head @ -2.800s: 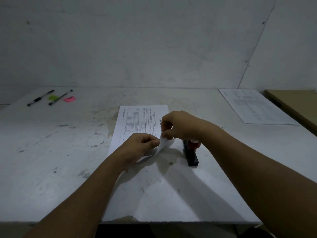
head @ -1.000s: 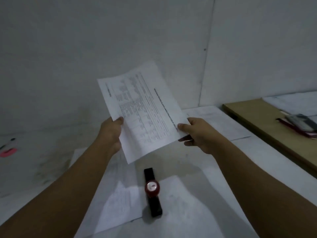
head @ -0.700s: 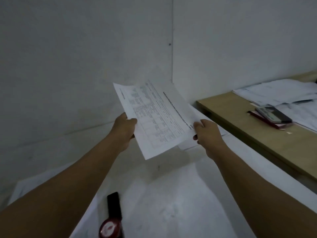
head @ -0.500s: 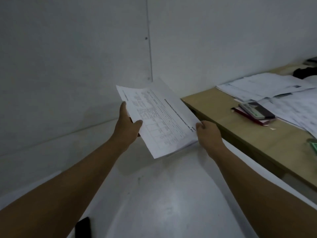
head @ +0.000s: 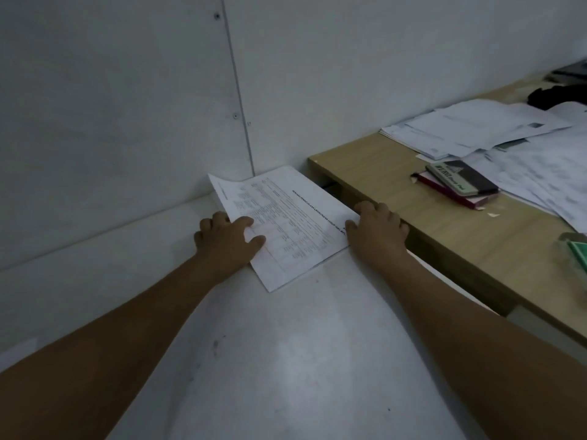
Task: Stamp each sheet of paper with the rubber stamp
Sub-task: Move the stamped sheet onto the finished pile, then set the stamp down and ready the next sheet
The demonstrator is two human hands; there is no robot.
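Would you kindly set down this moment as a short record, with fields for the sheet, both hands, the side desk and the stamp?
Sheet: printed sheet lies on the white table, in the corner by the wall.
Hands: left hand holds its left edge, right hand holds its right edge, thumbs on top.
Side desk: wooden desk carries loose papers and a flat dark case.
Stamp: rubber stamp not in view.
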